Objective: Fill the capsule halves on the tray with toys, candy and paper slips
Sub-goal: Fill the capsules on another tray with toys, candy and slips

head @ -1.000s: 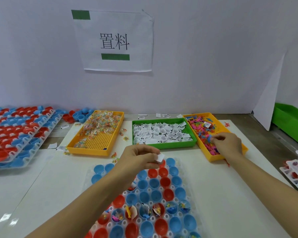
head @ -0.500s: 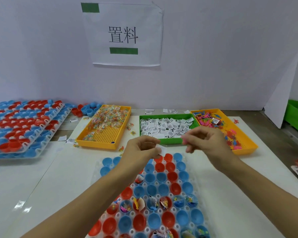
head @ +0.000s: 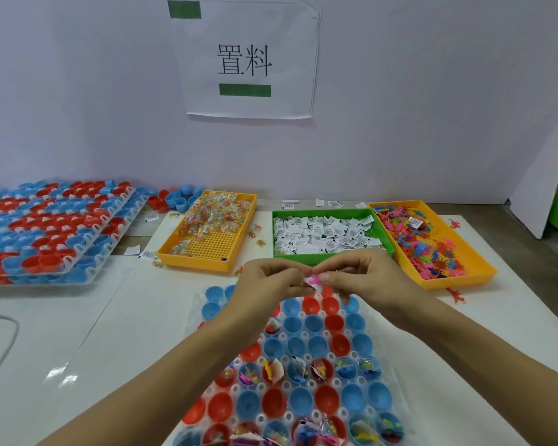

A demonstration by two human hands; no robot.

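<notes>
Stacked trays: at the far left, clear trays (head: pixel 55 233) lie piled and offset, packed with red and blue capsule halves.
Loose halves: a small heap of red and blue capsule halves (head: pixel 174 201) sits by the wall, between the stacked trays and the candy tray.
Candy tray: a yellow tray (head: pixel 207 252) holds wrapped candy (head: pixel 215 214) heaped toward its far end; its near part shows bare grid floor.
Left hand: the left hand (head: pixel 268 284) hovers over the far end of the capsule tray, fingers curled, thumb and fingertips pinching a small pink toy (head: pixel 313 281) together with a bit of white paper; how the paper is gripped is hard to tell.
Capsule tray: a clear tray (head: pixel 194 317) lies nearest the person, under both forearms, with red and blue capsule halves (head: pixel 306 346) in rows; the far rows look unfilled, one middle row and the nearest row hold toys, candy and slips.
Slip tray: a green tray (head: pixel 322 257) in the middle is full of white paper slips (head: pixel 322 235).
Right hand: the right hand (head: pixel 364 278) meets the left one, its curled fingers pinching the same pink toy from the other side.
Toy tray: a yellow tray (head: pixel 451 278) at the right holds small coloured toys (head: pixel 422 239), mostly pink, orange and blue.
Wall sign: a white sheet (head: pixel 245 59) with printed characters and two green bars hangs above the trays.
</notes>
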